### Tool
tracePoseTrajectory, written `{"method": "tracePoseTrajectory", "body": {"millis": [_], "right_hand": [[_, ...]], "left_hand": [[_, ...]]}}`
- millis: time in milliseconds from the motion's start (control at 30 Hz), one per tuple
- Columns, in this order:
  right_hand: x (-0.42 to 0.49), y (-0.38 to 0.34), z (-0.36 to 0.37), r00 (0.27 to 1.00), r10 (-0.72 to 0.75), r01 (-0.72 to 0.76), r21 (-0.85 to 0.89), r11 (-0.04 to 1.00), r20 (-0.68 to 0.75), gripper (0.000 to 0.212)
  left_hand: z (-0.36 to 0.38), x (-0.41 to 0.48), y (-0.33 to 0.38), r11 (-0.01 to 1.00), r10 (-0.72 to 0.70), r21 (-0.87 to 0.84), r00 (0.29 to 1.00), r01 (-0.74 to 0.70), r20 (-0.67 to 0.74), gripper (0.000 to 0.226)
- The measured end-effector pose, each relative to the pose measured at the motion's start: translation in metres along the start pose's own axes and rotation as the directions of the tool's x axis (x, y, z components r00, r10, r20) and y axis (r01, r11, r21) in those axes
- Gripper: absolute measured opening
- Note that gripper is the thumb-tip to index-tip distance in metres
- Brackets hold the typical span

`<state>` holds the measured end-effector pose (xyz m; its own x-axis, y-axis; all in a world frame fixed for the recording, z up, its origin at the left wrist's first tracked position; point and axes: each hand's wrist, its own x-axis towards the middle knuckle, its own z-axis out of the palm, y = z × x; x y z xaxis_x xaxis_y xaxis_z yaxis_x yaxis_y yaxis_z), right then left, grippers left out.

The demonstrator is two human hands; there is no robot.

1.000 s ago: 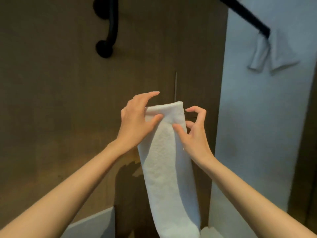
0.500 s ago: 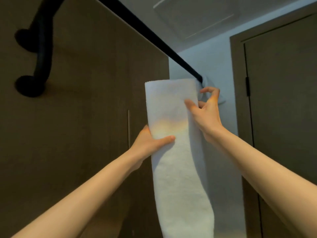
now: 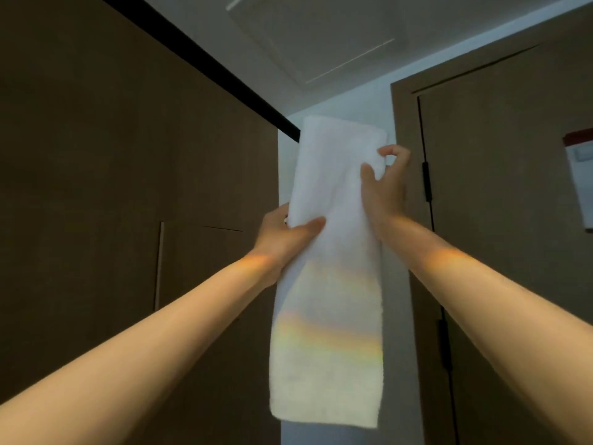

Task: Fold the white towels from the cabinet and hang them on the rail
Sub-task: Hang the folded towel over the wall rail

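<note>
A long folded white towel hangs straight down in front of me, its top edge up at the far end of the black rail. The rail runs diagonally from the upper left down to the towel's top left corner. My left hand grips the towel's left edge about a third of the way down, thumb across the front. My right hand pinches the right edge higher up, near the top. Whether the towel lies over the rail or only in front of it is hidden.
Dark brown cabinet fronts fill the left, with a thin vertical handle strip. A brown door with black hinges stands at right, a red and white notice on it. A pale wall strip and the ceiling lie behind the towel.
Both hands have carried the towel upward and to the right, up to the end of the rail. My view has tilted up toward the ceiling, and the towel's lower end has come into sight.
</note>
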<state>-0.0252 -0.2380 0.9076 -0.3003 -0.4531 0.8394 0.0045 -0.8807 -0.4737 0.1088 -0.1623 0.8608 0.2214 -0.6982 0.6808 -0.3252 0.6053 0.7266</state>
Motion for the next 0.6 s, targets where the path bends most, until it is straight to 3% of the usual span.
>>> {"method": "tracePoseTrajectory", "body": {"millis": [167,367,600], "right_hand": [[0.051,0.055,-0.011,0.977,-0.061,0.060,0.009,0.998,0.206,0.046],[0.089,0.113,-0.015,0.918,-0.133,0.062,0.195,0.979,0.373,0.045],[0.163,0.135,0.018,0.943,-0.163,0.090,0.249,0.964,0.289,0.051]], "left_hand": [[0.054,0.064,0.002,0.994,0.095,-0.035,0.986,-0.101,-0.137,0.035],[0.090,0.155,0.022,0.983,0.183,0.042,0.939,-0.178,-0.291,0.031],[0.101,0.237,0.038,0.934,0.312,0.275,0.898,-0.230,-0.310,0.049]]}}
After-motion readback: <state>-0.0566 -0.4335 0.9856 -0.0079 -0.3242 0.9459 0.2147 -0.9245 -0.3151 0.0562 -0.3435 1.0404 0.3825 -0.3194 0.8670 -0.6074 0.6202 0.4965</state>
